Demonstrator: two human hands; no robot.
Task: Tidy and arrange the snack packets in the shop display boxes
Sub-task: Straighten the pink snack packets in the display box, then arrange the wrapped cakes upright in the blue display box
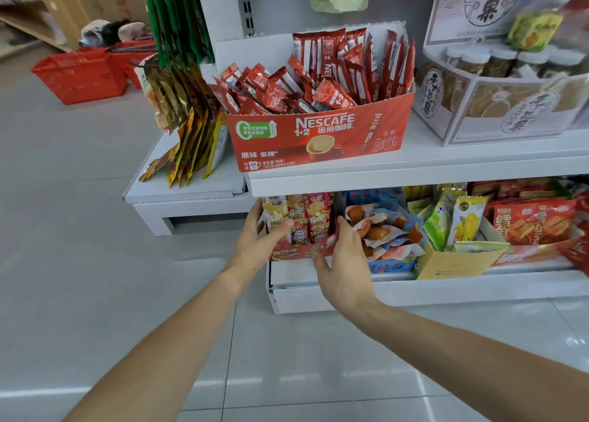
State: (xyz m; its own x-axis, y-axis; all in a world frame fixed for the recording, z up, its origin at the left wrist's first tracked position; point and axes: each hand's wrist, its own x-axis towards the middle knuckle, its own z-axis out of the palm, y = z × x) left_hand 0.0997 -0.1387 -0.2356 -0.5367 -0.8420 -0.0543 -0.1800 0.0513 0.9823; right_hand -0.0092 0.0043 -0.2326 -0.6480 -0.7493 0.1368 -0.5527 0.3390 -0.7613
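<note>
Red snack box [299,251] gripped between left hand [258,240] and right hand [344,262], being squared up; next, straighten packets [301,217] above thumbs.

hands [261,240]: 2 | red baskets [81,75]: 2 | lower-shelf display boxes [299,249]: 4

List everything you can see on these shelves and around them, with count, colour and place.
Nescafe box: one, red, upper shelf, full of red coffee sticks.
Jar display: one, white, upper shelf right.
Hanging packets: several, gold and yellow, left of the Nescafe box.
Baskets: red, on the floor far left; count unclear.
Crisp box: one, red, lower shelf left.
Blue box: one, holds orange snacks.
Tan box: one, green-yellow packets.
Red packets: several, lower right.
Left hand, right hand: gripping the crisp box sides.
</note>
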